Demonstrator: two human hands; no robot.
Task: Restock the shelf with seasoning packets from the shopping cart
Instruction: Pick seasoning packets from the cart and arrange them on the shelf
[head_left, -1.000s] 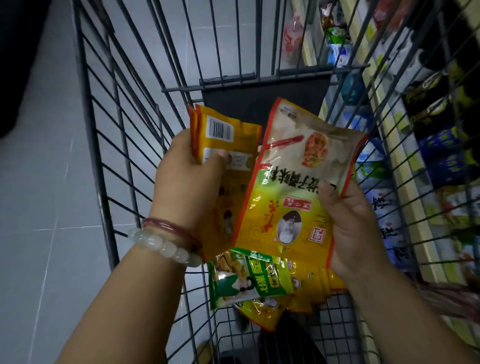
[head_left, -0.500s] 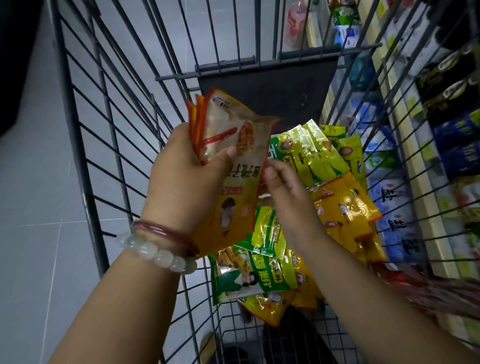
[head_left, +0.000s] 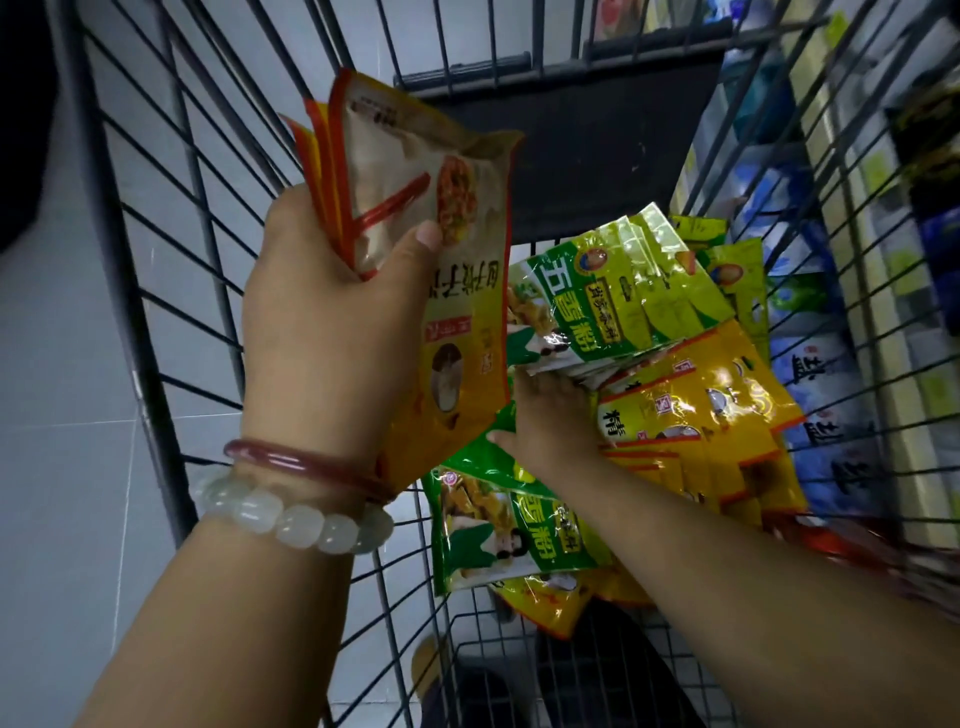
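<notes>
Left hand grips yellow packets at 11 o'clock; right hand digs into cart packets at 3 o'clock, grip unclear; fanned bundle may slip if thumb loosens.

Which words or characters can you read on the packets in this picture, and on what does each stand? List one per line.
"五香粉": on the green packet that the right hand grips in the shopping cart.
"精": on the yellow packet beside it.
"盐": on the blue-and-white bags seen through the cart's wires.
The upside-down print on the packets in the left hand, and all small print, cannot be read surely.
</notes>
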